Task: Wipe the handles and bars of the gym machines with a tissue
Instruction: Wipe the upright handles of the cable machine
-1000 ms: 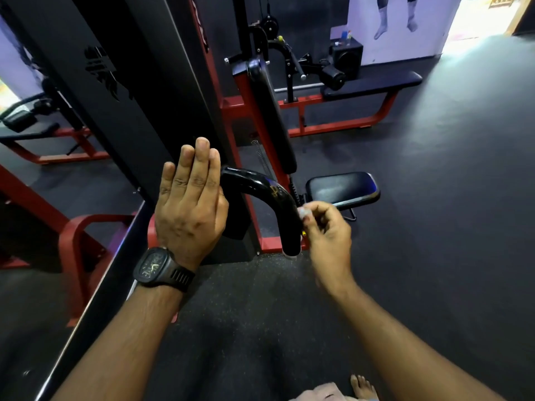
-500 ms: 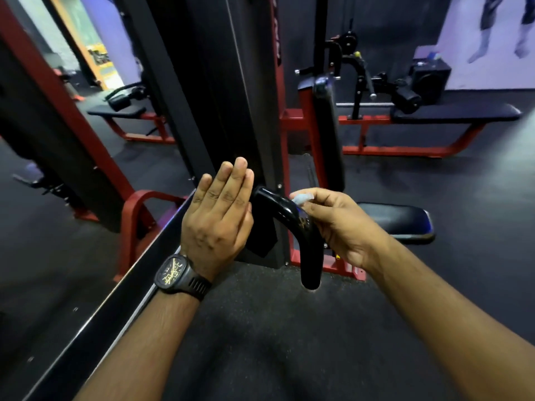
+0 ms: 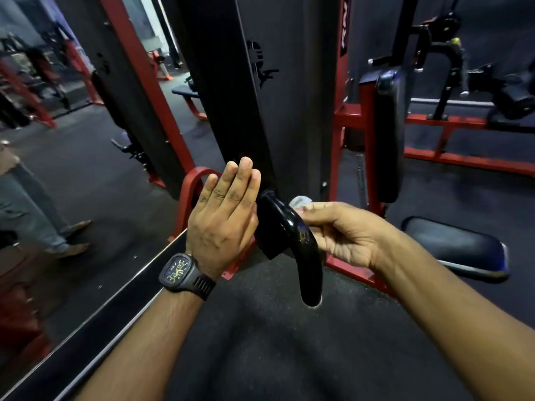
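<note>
A glossy black curved handle (image 3: 301, 256) sticks out from the dark machine column and bends down toward me. My right hand (image 3: 344, 235) pinches a small white tissue (image 3: 301, 201) and holds it against the handle's upper right side, near the bend. My left hand (image 3: 224, 224), with a black watch on its wrist, stands flat with straight fingers together just left of the handle's top. Whether it touches the handle I cannot tell.
A black padded seat (image 3: 454, 247) and upright back pad (image 3: 388, 134) on a red frame stand to the right. A mirror (image 3: 72, 198) with a black lower edge runs along the left, showing a person's legs. A red bench frame (image 3: 469, 160) is farther back.
My right hand has slid the tissue up the handle from its lower end to the upper bend. The view has swung left and closer. My left hand has stayed flat beside the handle.
</note>
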